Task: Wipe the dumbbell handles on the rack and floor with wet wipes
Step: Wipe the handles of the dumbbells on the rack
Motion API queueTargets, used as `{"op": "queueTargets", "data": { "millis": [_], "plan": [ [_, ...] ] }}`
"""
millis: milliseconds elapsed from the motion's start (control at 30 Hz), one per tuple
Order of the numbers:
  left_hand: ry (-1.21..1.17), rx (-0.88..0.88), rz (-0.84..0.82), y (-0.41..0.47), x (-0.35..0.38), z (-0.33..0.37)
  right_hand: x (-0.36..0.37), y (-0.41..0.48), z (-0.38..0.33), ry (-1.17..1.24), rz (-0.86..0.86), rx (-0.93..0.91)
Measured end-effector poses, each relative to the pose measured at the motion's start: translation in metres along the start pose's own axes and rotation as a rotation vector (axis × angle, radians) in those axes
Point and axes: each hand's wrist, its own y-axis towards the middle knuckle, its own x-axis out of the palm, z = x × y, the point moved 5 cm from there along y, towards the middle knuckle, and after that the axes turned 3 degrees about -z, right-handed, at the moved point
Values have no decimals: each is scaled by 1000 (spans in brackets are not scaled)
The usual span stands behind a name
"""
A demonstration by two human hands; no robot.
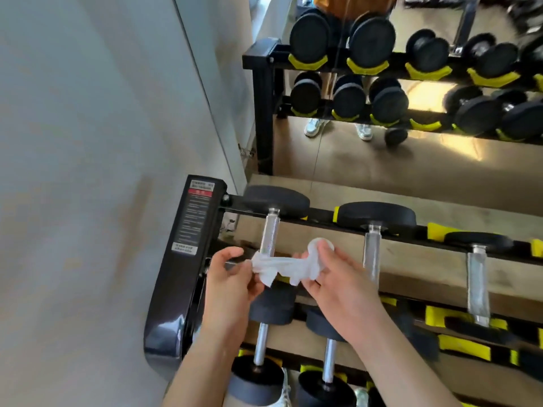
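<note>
A white wet wipe [286,267] is stretched between my two hands in front of the dumbbell rack. My left hand [232,280] pinches its left end, and my right hand [338,277] grips the bunched right end. The wipe lies across the lower part of the chrome handle [269,235] of the leftmost top-row dumbbell. Two more chrome handles [370,248] [477,284] stand to the right on the same row. On the lower row, two shorter handles [261,343] [329,359] show between my forearms.
The black rack end post [182,259] with a warning label stands at left, close to a pale wall [88,171]. A mirror [382,83] behind the rack reflects the dumbbells and a person's shoes. Yellow cradles [462,346] line the rack rails.
</note>
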Motion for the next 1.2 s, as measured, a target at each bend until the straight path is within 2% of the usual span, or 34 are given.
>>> {"op": "queueTargets", "data": {
  "millis": [67, 100, 167, 267, 300, 367, 467, 567, 633, 733, 833, 933, 1100, 1200],
  "plan": [
    [-173, -132, -108, 1, 5, -3, 9, 5, 1, 4, -22, -37],
    [-163, -150, -174, 0, 8, -3, 13, 10, 5, 172, -5, 21],
    [-84, -139, -294, -3, 12, -2, 18, 15, 7, 198, -67, 68],
    [74, -83, -442, -12, 20, 0, 26, 13, 2, 146, -243, 32],
    [136, -68, -453, -14, 20, -3, 24, 13, 5, 78, -258, 43],
    [253, -28, -421, -13, 19, -9, 10, 17, 12, -346, -140, 6],
    [486, 93, -295, -5, 11, -21, 3, 24, 14, -931, -123, -224],
    [792, 290, -137, 8, 2, -24, 3, 44, 24, -1158, -161, -377],
    [917, 404, -72, 18, 1, -18, 6, 60, 24, -1173, -57, -455],
    [966, 463, -14, 39, 0, -8, 14, 82, 30, -1102, 132, -477],
    [984, 493, 1, 67, 0, -7, 16, 97, 51, -871, 248, -321],
    [1011, 475, -50, 94, 9, -12, 20, 105, 61, -741, 340, -271],
    [1101, 385, -247, 129, 43, -29, 47, 118, 63, -759, 379, -255],
    [987, 308, -344, 151, 49, -29, 55, 135, 57, -785, 449, -217]
  ]
}}
